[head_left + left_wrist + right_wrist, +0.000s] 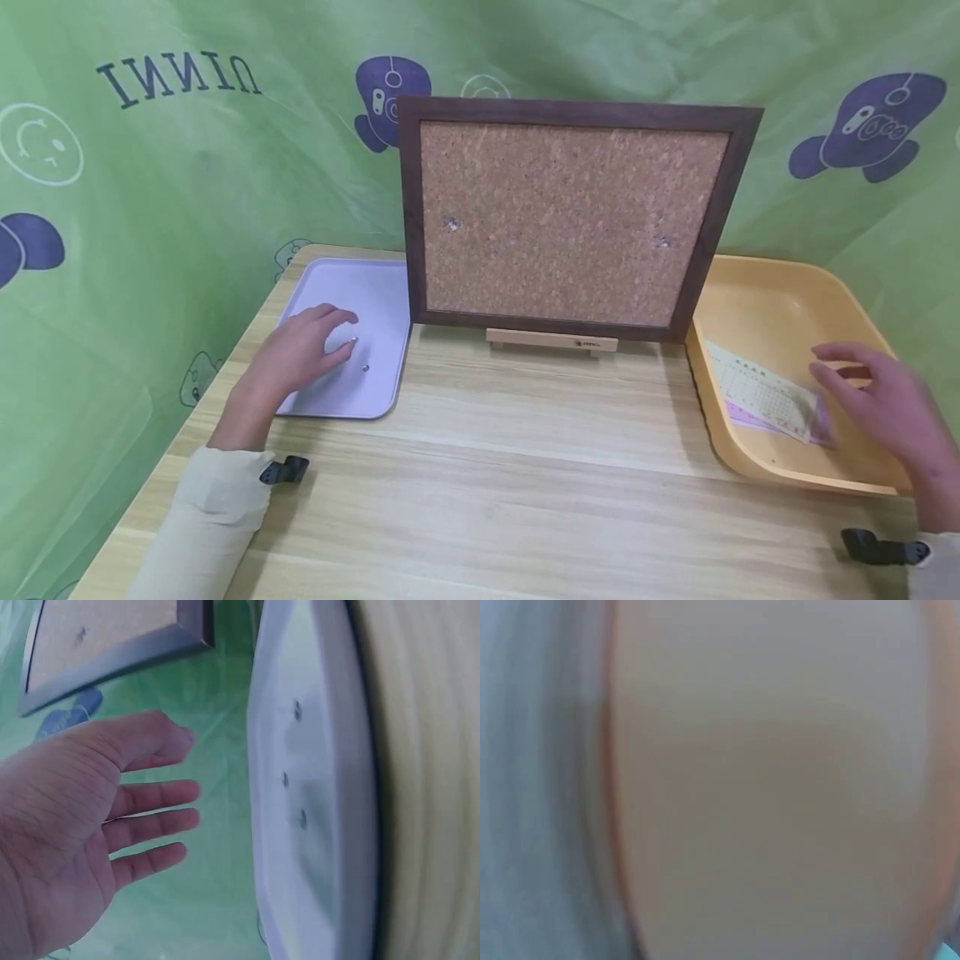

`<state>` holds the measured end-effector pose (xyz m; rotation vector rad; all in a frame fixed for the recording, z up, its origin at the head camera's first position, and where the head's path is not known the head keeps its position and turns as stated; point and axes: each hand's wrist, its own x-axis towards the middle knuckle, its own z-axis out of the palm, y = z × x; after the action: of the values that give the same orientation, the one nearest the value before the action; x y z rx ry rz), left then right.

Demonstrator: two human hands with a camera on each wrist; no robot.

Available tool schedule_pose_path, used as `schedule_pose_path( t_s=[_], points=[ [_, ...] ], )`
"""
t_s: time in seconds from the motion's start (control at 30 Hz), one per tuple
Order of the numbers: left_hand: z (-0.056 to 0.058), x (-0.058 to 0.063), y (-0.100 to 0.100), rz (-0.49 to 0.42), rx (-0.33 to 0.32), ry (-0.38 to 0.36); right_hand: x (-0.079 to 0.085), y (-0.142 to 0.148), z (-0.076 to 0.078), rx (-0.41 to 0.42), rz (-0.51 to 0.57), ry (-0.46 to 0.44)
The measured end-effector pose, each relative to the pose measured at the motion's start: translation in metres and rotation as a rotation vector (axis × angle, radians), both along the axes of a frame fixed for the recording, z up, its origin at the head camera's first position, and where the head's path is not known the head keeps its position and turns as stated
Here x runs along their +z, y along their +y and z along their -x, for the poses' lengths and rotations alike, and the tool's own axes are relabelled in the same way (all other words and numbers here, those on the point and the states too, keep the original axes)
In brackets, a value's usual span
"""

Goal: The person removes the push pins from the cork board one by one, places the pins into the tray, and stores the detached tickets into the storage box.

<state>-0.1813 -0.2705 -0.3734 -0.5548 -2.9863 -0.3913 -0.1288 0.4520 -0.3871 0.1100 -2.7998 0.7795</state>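
My left hand (303,346) hovers over a pale lavender tray (386,292), thumb and fingers apart with nothing between them. Small metallic pieces (365,367) lie on that tray; the left wrist view shows three such dark pieces (297,710) in a loose row beside the hand (82,810). On the right, my other hand (888,396) is above a yellow tray (795,283), its fingers loosely bent and holding nothing visible. In that tray a printed slip of paper (757,387) overlaps a purple sheet (750,418). Blur fills the right wrist view.
Between the trays stands a framed cork board (570,275) on a small wooden stand (551,338). Silvery clusters sit on its left (453,224) and right (662,241) sides. A green patterned cloth (202,183) hangs behind the wooden table (480,500).
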Motion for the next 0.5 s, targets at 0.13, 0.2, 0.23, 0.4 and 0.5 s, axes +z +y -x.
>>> schedule_pose_path(
  t_s=[0.13,0.2,0.23,0.4,0.5],
  points=[
    [0.002,0.004,0.013,-0.018,-0.034,0.104,0.012,-0.017,0.003,0.033,0.029,0.101],
    [0.002,0.006,0.02,-0.034,-0.054,0.148,0.017,-0.027,0.003,0.056,0.051,0.13],
    [0.003,0.007,0.023,-0.039,-0.065,0.167,0.021,-0.033,0.003,0.06,0.054,0.134],
    [0.006,0.008,0.04,-0.079,-0.168,0.302,0.035,-0.06,0.004,0.143,0.039,0.211],
    [0.008,0.009,0.049,-0.095,-0.226,0.371,0.043,-0.076,0.008,0.208,0.011,0.258]
  ],
)
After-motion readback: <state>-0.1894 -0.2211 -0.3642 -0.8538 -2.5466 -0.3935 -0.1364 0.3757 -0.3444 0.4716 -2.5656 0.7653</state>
